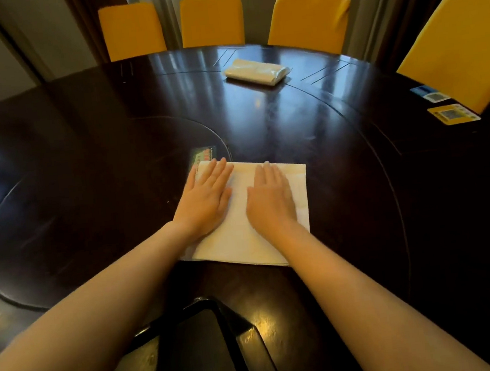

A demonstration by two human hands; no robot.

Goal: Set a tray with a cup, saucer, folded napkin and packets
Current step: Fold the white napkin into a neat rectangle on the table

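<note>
Much of the white napkin (244,230) is covered: both hands lie flat on it, palms down, so the cloth beneath them cannot be seen, and its near left corner disappears under the left forearm. The left hand (206,198) is spread wide with fingers together, gripping nothing, pressing on the napkin's left part. The right hand (271,200) is likewise flat and wide, holding nothing, resting just beside the left with a strip of napkin showing between them. The napkin lies folded into a rectangle on the dark, glossy round desk (340,151).

Just beyond the left hand's fingertips, a small green printed card or packet (203,155) pokes out from under the napkin's far edge; its print is too blurred to read and most of it is hidden. Far beyond both hands sits a pale wrapped bundle (257,71), perhaps tissues or napkins; I cannot tell which. Well off to the right of the right hand, a blue card (429,94) and a yellow card (454,114) lie near the desk's rim, partly covered by a yellow chair back (462,47). Three more yellow chairs (211,21) stand along the far side. Nearer than the forearms, a dark chair back (200,350) rises at the bottom, cut off by the frame.
</note>
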